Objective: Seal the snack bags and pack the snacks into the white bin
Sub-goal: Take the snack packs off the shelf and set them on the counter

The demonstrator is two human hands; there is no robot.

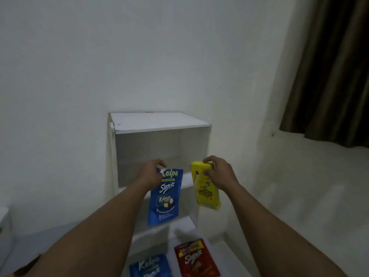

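Observation:
My left hand (pixel 151 172) pinches the top edge of a blue Kalpa snack bag (pixel 165 198), which hangs down in front of the white shelf unit (pixel 159 124). My right hand (pixel 217 172) grips the top of a yellow snack box (pixel 205 190), held upright in the air beside the blue bag. Both snacks hover before the shelf's upper open compartment (pixel 159 148). On the floor below lie a second blue Kalpa bag (pixel 151 265) and a red snack bag (pixel 195 258).
The shelf stands against a white wall (pixel 139 56). A dark curtain (pixel 335 66) hangs at the upper right. The pale floor (pixel 299 196) stretches to the right of the shelf. A white object's edge (pixel 3 216) shows at the far left.

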